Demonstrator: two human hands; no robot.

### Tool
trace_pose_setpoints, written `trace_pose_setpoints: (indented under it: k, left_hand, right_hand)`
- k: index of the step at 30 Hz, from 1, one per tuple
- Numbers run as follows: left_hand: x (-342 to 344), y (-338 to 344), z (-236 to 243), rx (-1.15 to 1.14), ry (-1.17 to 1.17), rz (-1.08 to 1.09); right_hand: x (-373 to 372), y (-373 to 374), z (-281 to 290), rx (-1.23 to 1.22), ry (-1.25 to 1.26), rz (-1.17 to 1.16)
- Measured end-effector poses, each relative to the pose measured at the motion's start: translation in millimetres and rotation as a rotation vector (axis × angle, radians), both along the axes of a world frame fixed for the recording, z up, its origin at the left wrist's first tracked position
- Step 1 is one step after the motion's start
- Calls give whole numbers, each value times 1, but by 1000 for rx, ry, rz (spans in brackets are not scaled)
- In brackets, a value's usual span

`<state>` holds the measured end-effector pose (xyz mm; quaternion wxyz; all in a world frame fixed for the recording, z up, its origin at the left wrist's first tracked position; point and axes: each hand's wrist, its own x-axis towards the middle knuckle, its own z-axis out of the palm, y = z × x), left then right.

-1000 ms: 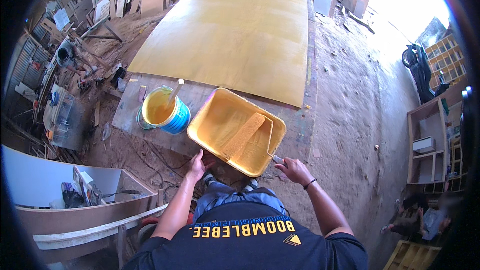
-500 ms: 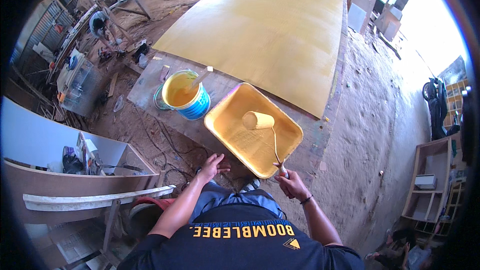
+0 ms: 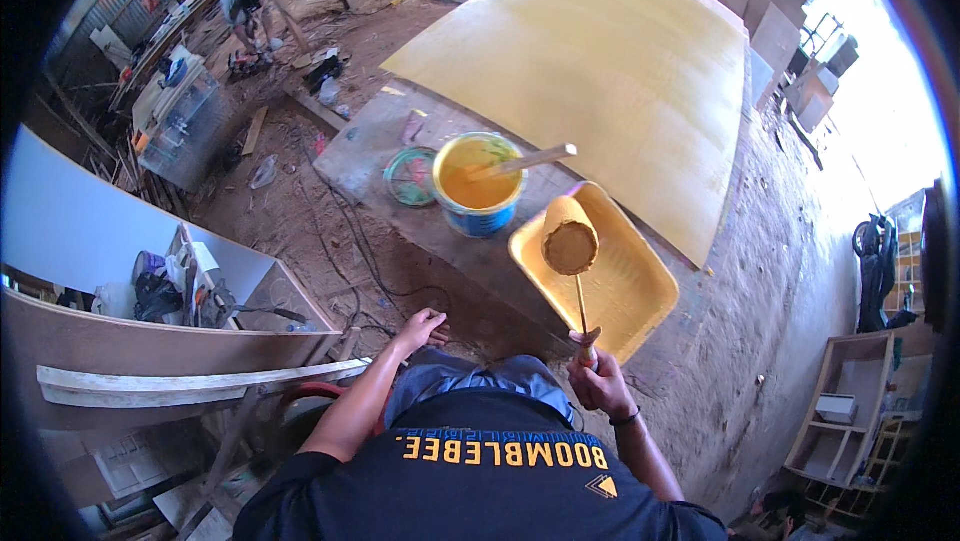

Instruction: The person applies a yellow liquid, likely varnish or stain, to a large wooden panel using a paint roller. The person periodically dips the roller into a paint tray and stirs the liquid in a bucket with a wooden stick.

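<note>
My right hand grips the handle of a paint roller. Its yellow-coated sleeve is lifted, with the round end facing me, over the left part of a paint tray. Yellow paint coats the inside of that tray. My left hand hangs near my lap, holding nothing, its fingers loosely curled and apart from the thumb. Left of the tray stands a bucket of yellow paint with a wooden stick leaning in it. A round lid lies beside the bucket.
Beyond the tray lies a large yellow-painted panel on a work surface. Cables run over the dirt floor. A white-topped cabinet and a long pale board are on the left. Another person bends down at the far left.
The roller has come up from the tray's bottom and turned its end toward me. My left hand's fingers have drawn in. The view has shifted, so bucket and tray appear farther right.
</note>
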<state>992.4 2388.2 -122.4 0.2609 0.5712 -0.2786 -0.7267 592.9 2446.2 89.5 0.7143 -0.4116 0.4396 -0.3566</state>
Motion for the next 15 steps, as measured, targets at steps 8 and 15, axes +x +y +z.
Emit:
trace_pose_setpoints:
  k: [8, 15]
  left_hand:
    - [173, 28, 7, -12, -24, 160]
    - [276, 36, -5, -12, -22, 403]
  right_hand:
    - [198, -91, 47, 2, -136, 81]
    - [351, -195, 48, 55, -86, 133]
